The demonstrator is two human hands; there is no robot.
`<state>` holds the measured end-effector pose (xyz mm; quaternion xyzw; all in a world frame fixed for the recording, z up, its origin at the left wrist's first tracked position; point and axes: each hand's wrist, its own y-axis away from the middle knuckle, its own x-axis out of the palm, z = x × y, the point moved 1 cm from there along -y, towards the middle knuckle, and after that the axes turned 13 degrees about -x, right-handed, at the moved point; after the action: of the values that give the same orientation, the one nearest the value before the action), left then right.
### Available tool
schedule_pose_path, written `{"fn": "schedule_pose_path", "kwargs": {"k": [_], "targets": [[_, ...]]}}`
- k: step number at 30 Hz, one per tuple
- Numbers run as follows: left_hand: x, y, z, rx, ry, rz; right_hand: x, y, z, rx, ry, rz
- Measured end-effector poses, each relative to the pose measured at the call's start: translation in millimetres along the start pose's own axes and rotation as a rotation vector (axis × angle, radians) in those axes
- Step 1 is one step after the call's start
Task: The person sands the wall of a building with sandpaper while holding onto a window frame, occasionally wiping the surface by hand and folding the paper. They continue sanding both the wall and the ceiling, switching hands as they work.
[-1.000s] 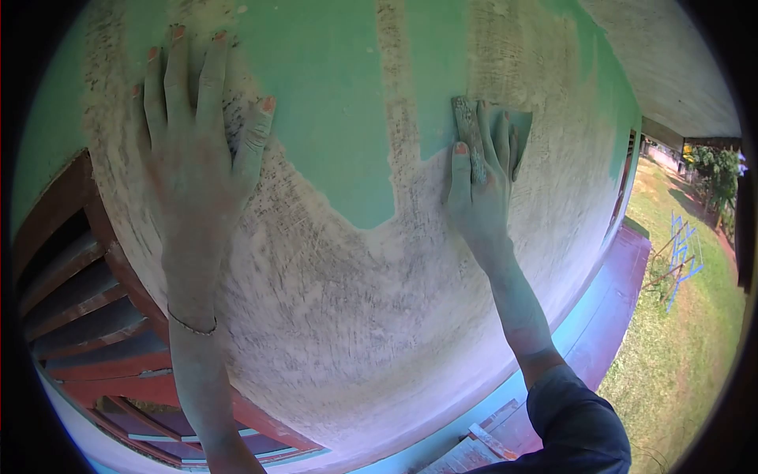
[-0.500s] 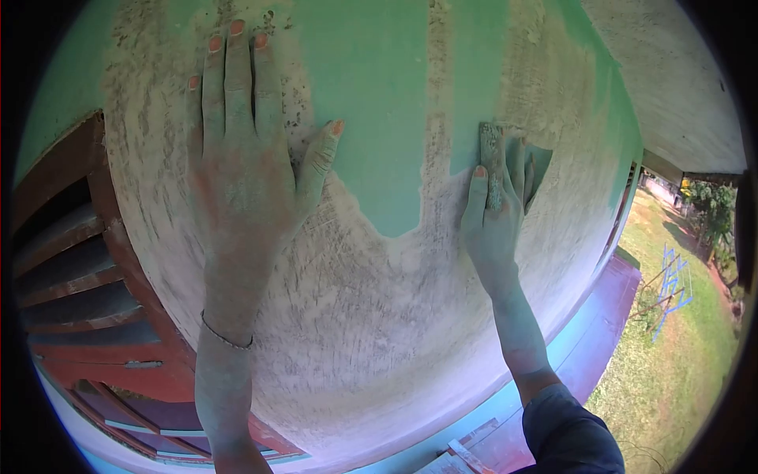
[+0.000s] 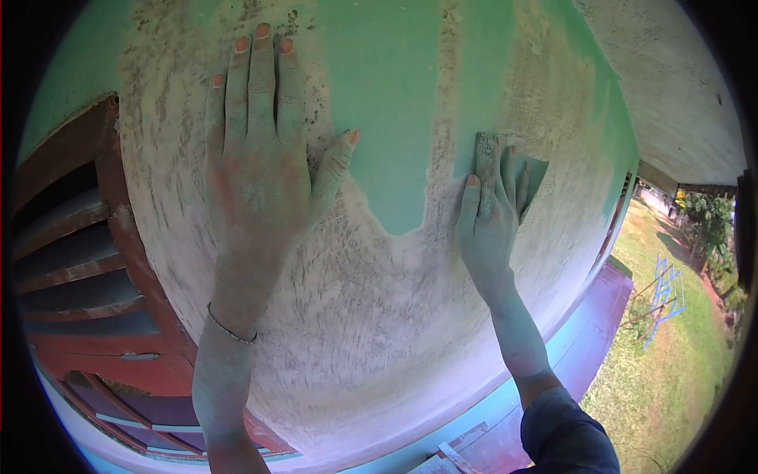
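A wall (image 3: 371, 332) is seen close up, most of its surface rubbed back to a pale, chalky grey, with a patch of green paint (image 3: 387, 103) left in the upper middle and narrowing to a tongue between the two hands. The left hand (image 3: 257, 170) is laid flat on the wall with fingers extended and thumb spread; nothing is held in it, and it is judged to serve as a brace. A thin bracelet (image 3: 230, 332) is worn at its wrist. The right hand (image 3: 488, 225) is set just right of the green tongue, and a folded sandpaper sheet (image 3: 532, 172) is pinned against the wall under its nearly straight fingers, with the thumb laid along the sheet's left side; the sheet is pressed rather than clenched. The sheet is thus found at the border between bare plaster and a thin pale streak that crosses the paint. The step in hand is judged to be the abrading of the paint's right edge. For a further stroke, even pressure across the sheet would be called for, along with a firm brace on the left, so that the sheet is not slipped from under the fingers. Dark wooden louvres (image 3: 71, 268) are seen at the left and a lawn (image 3: 679, 379) at the right.
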<state>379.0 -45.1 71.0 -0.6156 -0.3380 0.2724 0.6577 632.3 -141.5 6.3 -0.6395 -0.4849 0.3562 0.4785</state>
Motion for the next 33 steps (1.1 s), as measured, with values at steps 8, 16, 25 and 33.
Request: {"fn": "schedule_pose_path", "kwargs": {"k": [8,16,25,33], "targets": [[-2,1,2,-0.006,0.012,0.03,4,-88,-36,0.09,-0.074,-0.044],[-4,4,7,-0.016,0.036,0.046,-3,31,33,0.05,-0.071,0.072],[-3,2,8,-0.008,0.042,0.075,5,-64,-13,0.143,-0.019,-0.039],[-7,3,8,0.005,0.029,0.089,-5,-5,11,-0.031,-0.01,0.009]]}}
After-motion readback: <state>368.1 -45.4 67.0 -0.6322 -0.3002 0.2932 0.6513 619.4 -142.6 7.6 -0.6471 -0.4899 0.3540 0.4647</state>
